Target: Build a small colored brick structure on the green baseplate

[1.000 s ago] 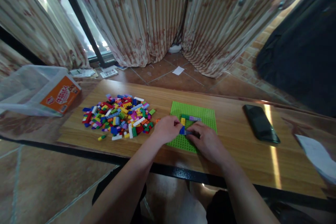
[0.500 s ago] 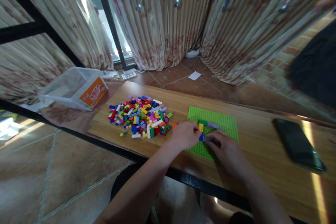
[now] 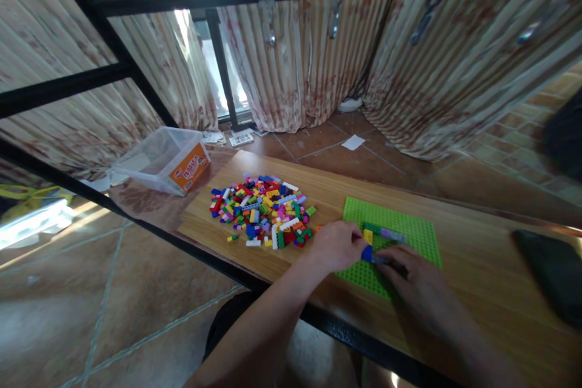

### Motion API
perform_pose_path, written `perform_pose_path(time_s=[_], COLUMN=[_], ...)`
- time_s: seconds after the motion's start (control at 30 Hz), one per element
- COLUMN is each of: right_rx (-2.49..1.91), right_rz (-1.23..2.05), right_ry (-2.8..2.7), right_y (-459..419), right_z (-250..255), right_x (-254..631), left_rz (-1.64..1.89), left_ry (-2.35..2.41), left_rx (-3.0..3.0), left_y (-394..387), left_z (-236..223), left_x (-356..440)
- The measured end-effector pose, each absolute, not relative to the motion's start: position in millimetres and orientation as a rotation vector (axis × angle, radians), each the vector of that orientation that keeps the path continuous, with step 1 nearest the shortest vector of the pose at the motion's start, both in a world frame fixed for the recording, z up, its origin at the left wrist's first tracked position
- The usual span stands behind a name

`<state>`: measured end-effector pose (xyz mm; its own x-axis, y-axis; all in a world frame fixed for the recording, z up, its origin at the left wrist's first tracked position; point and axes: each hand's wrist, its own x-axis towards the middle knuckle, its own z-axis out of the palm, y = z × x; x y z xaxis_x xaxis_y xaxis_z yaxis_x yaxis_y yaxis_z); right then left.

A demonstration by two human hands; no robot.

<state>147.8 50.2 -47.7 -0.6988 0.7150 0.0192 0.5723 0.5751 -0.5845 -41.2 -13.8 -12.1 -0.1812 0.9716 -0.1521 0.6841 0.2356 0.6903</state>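
Observation:
A green baseplate (image 3: 409, 231) lies on the wooden table (image 3: 477, 279). On it stand a yellow brick (image 3: 367, 235), a green brick (image 3: 373, 228) and a lilac brick (image 3: 391, 234). My left hand (image 3: 336, 247) rests curled at the plate's left edge, its fingers pinched against a blue brick (image 3: 366, 253). My right hand (image 3: 421, 285) lies over the plate's near part, fingertips pressed on a grey-blue brick (image 3: 380, 259) beside the blue one. A heap of loose coloured bricks (image 3: 264, 211) lies to the left of the plate.
A clear plastic tub (image 3: 161, 159) with an orange label sits at the table's left end. A black phone (image 3: 552, 270) lies at the right. Black metal bars cross the top and left of the view. Curtains hang behind, above a tiled floor with paper scraps.
The view has swung left and up, so table and hands sit further right and lower. Both hands stay at the same bricks on the baseplate.

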Motion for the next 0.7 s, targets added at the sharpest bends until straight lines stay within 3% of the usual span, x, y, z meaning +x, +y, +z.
perform_pose_path(time_s=[0.33, 0.47, 0.7], right_rx=[-1.103, -1.122, -1.113], right_rz=[0.817, 0.814, 0.824], right_ry=[-2.552, -2.572, -2.585], right_y=[53, 54, 53], right_z=[-53, -54, -55], right_x=[148, 150, 150], left_rz=[1.084, 1.190, 0.944], left_ry=[1.925, 2.120, 2.759], left_rx=[1.432, 1.303, 1.077], left_y=[-14, -22, -43], left_z=[-4, 0, -2], left_x=[-79, -109, -170])
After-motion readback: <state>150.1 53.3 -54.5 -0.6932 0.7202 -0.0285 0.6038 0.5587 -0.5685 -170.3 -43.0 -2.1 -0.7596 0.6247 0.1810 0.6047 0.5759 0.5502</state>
